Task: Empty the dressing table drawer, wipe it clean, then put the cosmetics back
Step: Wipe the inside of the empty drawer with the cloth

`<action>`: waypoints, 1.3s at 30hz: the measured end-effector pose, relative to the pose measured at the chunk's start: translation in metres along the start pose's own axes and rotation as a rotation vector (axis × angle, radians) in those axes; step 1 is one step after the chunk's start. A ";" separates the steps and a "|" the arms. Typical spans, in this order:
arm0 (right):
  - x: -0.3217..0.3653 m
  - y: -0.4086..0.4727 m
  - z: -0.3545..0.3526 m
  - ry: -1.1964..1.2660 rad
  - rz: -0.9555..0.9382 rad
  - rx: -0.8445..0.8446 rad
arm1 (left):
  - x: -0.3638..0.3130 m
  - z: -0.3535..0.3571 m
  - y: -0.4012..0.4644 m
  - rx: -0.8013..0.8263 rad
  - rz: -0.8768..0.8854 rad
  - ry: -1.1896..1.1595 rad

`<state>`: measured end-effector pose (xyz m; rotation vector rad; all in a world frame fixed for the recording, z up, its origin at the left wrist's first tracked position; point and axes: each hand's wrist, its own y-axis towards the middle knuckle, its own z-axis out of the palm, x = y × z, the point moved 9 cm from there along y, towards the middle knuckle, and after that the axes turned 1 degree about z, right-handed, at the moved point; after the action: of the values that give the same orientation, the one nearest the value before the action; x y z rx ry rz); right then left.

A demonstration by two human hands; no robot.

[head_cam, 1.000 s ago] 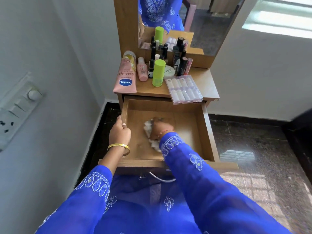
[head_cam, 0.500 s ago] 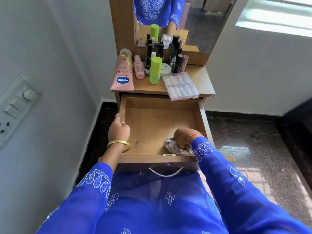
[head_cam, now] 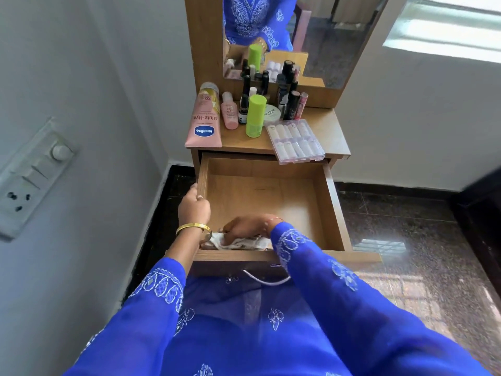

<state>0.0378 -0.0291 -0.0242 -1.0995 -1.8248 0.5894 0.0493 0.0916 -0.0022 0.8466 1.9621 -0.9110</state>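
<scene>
We press the cloth [head_cam: 238, 242] into the drawer [head_cam: 332, 202], at its 7 o'clock corner, our right hand [head_cam: 248, 226] curled over the cloth and holding it. Our left hand [head_cam: 193, 206] grips the drawer's 9 o'clock wall. A hard sweep could jolt the counter [head_cam: 330, 134] and, we judge, topple the upright green bottle [head_cam: 254, 115] or slide the overhanging clear case [head_cam: 295, 141] into the drawer. The Vaseline tube [head_cam: 204, 123] lies at 11 o'clock. Grey walls, dark polished floor [head_cam: 406, 226].

The pink tube [head_cam: 204, 121] reads "Vaseline" and "Gluta-Hya"; other labels are too small to read.
</scene>
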 end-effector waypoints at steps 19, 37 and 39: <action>0.025 0.004 0.011 0.151 -0.084 -0.078 | 0.002 0.001 0.005 -0.018 0.020 0.021; -0.147 -0.059 -0.035 -0.025 0.467 -0.281 | 0.004 0.001 0.005 -0.035 0.019 0.004; -0.142 -0.053 -0.025 -0.085 0.466 -0.262 | 0.005 0.002 0.007 -0.025 0.025 -0.013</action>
<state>0.0649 -0.1800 -0.0362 -1.7244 -1.7562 0.6835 0.0533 0.0944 -0.0088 0.8469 1.9438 -0.8735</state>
